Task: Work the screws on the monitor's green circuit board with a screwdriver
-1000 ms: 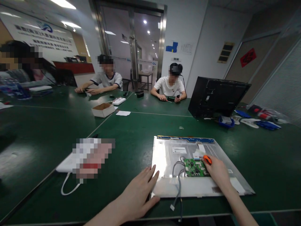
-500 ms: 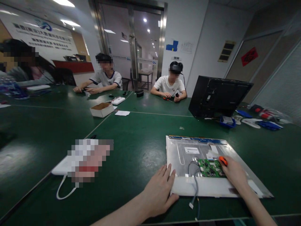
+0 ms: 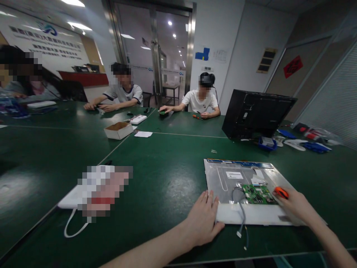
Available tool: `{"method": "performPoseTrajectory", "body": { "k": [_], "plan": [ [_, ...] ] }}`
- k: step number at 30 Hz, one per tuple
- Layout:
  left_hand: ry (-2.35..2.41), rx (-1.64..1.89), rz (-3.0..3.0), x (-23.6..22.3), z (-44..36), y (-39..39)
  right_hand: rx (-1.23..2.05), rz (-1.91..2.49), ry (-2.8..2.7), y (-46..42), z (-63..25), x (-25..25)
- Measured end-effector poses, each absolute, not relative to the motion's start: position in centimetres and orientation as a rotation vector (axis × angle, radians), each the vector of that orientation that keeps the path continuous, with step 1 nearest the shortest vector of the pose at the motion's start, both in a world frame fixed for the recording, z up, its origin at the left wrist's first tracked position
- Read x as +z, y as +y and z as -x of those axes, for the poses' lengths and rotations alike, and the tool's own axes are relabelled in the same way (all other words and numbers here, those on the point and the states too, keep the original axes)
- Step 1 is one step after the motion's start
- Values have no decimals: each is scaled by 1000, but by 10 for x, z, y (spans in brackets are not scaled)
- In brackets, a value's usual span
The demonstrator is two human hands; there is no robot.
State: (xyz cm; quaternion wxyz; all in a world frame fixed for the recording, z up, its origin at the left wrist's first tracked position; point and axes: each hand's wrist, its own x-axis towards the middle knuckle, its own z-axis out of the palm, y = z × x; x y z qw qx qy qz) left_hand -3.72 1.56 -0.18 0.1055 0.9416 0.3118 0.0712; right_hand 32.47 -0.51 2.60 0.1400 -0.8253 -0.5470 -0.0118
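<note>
A flat display panel (image 3: 227, 214) with a bare metal back lies on the green table. Fixed on it is a green circuit board (image 3: 258, 194), and a bundle of grey cables (image 3: 242, 214) hangs loose from it past the near edge. My left hand (image 3: 205, 217) rests with fingers stretched out on the panel's near left corner. My right hand (image 3: 295, 204) is closed around a screwdriver with an orange-and-black handle (image 3: 281, 192), just right of the board. The screwdriver's blade is hidden.
A black monitor (image 3: 256, 115) stands behind the panel, beside a small blue tray (image 3: 267, 143). To the left are a white corded device (image 3: 68, 199), partly blurred, and an open cardboard box (image 3: 118, 131). Several people sit across the table (image 3: 167, 163).
The panel has shifted right and slightly away, with both my hands moving right along with it. My right hand has moved off the board's edge. A co-worker across has reached toward a small black box.
</note>
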Motion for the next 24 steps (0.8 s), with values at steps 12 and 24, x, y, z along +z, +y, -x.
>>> {"method": "performPoseTrajectory", "body": {
  "k": [12, 24],
  "plan": [
    [943, 231, -2754, -3, 37, 16, 83, 2187, -1910, -31, -339, 5],
    [920, 266, -2699, -1, 32, 16, 5, 2153, -2017, -29, -380, -3]
  ]
}}
